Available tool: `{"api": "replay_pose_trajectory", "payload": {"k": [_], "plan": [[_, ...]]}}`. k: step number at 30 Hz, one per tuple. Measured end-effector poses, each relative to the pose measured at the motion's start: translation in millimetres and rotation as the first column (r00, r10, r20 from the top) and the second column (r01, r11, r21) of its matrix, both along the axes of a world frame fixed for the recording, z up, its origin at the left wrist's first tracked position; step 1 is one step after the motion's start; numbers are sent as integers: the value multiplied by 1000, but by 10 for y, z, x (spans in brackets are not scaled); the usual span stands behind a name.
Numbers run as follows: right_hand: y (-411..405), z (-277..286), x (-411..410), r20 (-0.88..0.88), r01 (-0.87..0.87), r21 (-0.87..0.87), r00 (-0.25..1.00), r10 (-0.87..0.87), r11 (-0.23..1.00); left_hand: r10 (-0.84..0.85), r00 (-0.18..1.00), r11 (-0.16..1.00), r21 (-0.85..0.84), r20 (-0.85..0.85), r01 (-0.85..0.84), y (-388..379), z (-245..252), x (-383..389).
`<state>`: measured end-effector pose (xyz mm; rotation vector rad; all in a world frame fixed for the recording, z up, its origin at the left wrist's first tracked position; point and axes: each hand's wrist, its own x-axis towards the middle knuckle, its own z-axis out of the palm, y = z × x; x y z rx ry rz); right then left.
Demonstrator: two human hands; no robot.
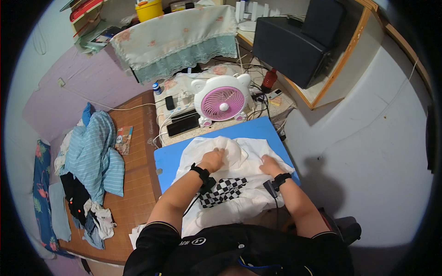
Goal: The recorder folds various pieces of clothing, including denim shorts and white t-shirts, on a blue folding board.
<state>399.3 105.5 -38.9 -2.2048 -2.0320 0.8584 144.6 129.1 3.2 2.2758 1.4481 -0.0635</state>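
A white cloth garment (255, 151) with a black-and-white checkered panel (224, 191) lies spread over a blue board (165, 165). My left hand (213, 160) rests on the bunched upper part of the garment, its fingertips against the fabric; whether it pinches any cloth is hard to see. Near the garment's upper right edge, my right hand (270, 165) touches the fabric, with its grip partly hidden. Both wrists wear black straps with small devices and cables. The garment's lower part hangs towards my body, with thick folds below the checks.
Behind the board stand a white and pink fan (223, 103), a dark phone (183, 127) and tangled cables (257, 103). Striped blue bedding (89, 155) and heaped clothes (76, 196) lie on the mat at left. A black box-shaped appliance (290, 48) sits on a shelf at upper right.
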Motion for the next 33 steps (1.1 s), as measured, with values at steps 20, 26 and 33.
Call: {"api": "replay_pose_trajectory", "payload": {"k": [20, 26, 33], "plan": [[-298, 147, 1033, -51, 254, -79, 965, -258, 964, -169, 976, 985, -20, 134, 174, -698, -107, 201], [-147, 528, 1004, -131, 369, 468, 928, -349, 803, -154, 988, 988, -23, 16, 155, -1146, 58, 256], [-489, 918, -569, -431, -283, 550, 710, 558, 786, -286, 954, 957, 16, -87, 289, -1376, -286, -22]]}}
